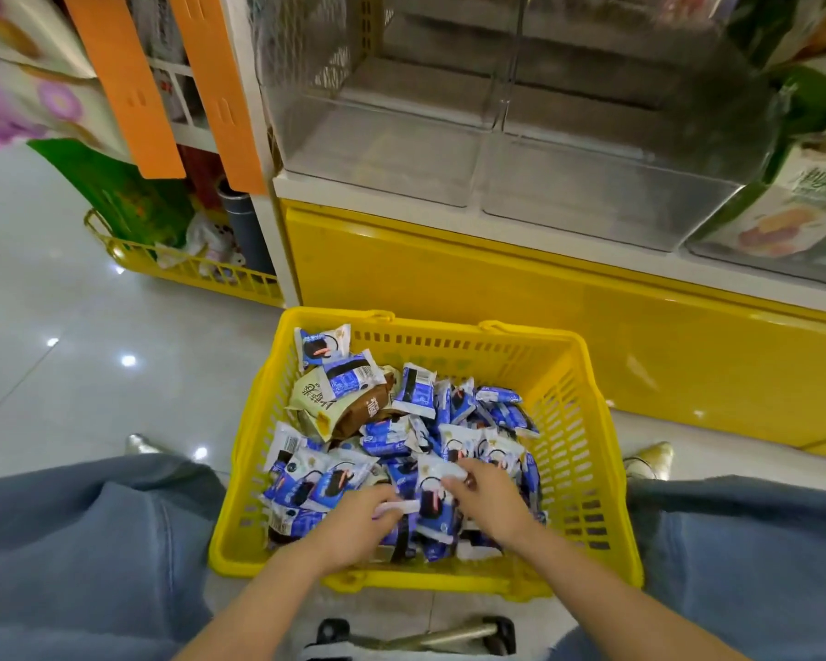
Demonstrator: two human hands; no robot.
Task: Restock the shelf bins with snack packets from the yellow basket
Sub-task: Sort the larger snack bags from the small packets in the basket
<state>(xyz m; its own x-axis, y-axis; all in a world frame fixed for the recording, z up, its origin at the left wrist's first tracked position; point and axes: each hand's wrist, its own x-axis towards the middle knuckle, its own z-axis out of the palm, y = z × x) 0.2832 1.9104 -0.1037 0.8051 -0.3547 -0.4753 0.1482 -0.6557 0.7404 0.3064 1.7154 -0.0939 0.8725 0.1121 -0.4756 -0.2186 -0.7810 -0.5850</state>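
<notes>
**Figure: both hands in the stock, before a lift to the shelf.** The yellow basket (pixel 587 422) stands on the floor between the person's knees, against the shelf's yellow base panel (pixel 449 279). It holds a loose heap of snack packets (pixel 401 436), mostly blue and white. A beige packet (pixel 313 398) and a brown packet (pixel 363 412) lie at the far left of the heap.

The left hand (pixel 354 522) has its grip curled round a white sealed edge that runs left to right. The right hand (pixel 485 496) pinches another white edge just beyond it. Whether both edges belong to one packet cannot be told.

The packet showing between the hands (pixel 432 505) lies flat with its long axis roughly near to far. The rest of the heap points every way.

The coming move turns on the bins lying far of and above both hands. The left bin (pixel 382 150) lies beyond the left hand. The right bin (pixel 606 193) lies beyond and right of the right hand. No packets can be made out in either bin, so restocking is judged to be at an early stage.
</notes>
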